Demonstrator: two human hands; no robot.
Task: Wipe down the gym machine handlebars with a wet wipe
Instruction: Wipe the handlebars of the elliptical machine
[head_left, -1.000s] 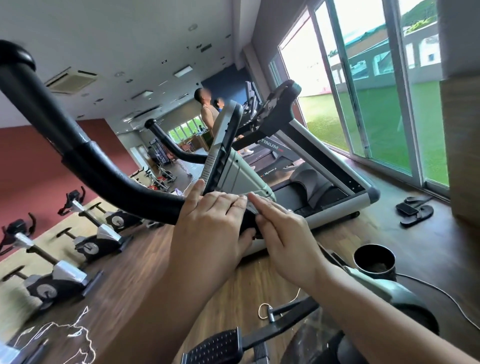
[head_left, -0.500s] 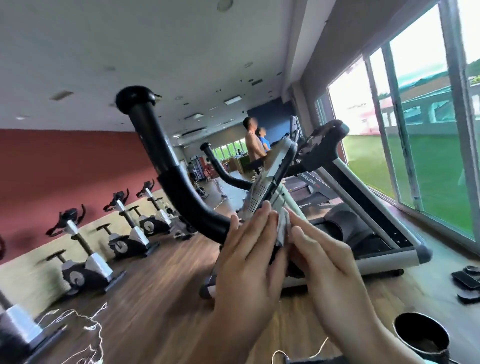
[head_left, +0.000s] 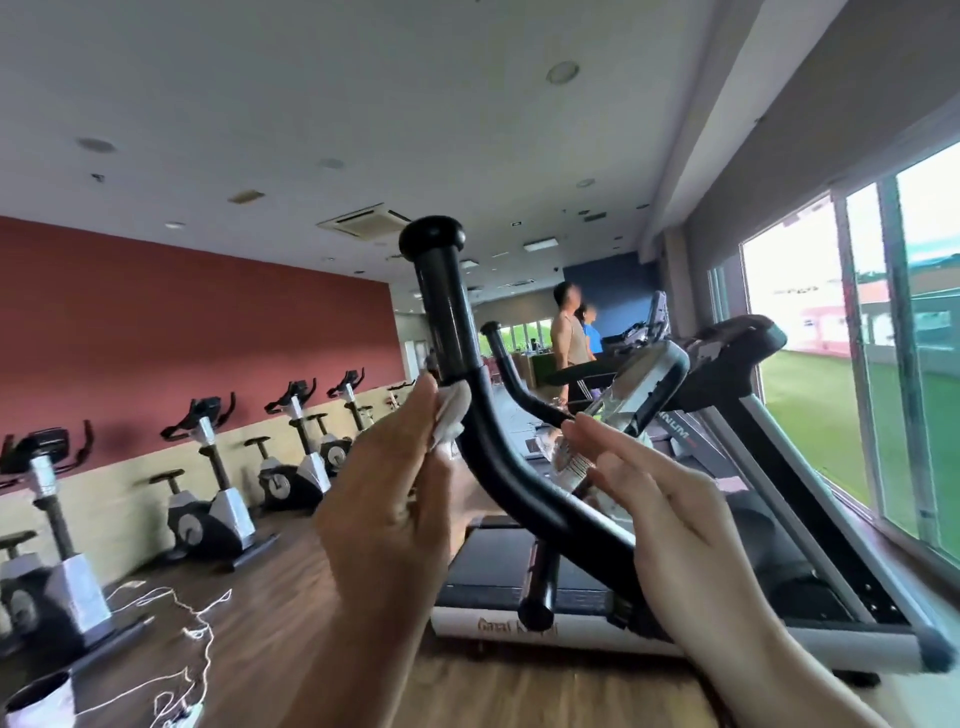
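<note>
A black curved handlebar (head_left: 478, 431) rises through the middle of the view to a round end cap. My left hand (head_left: 395, 499) holds a crumpled white wet wipe (head_left: 451, 415) against the left side of the bar, just below the upper grip. My right hand (head_left: 654, 499) is to the right of the bar, fingers stretched out toward it, holding nothing that I can see. A second black handlebar (head_left: 511, 379) stands behind, next to the machine's console (head_left: 649, 395).
A treadmill (head_left: 779, 519) stands just beyond the machine, along the windows at right. Several exercise bikes (head_left: 213, 488) line the red wall at left. White cords (head_left: 182, 639) lie on the wooden floor. Two people stand on treadmills at the back (head_left: 571, 338).
The camera tilted up. My left hand slid up the handlebar with the wipe, from near the console to the bend below the upper grip. My right hand came off the wipe and opened.
</note>
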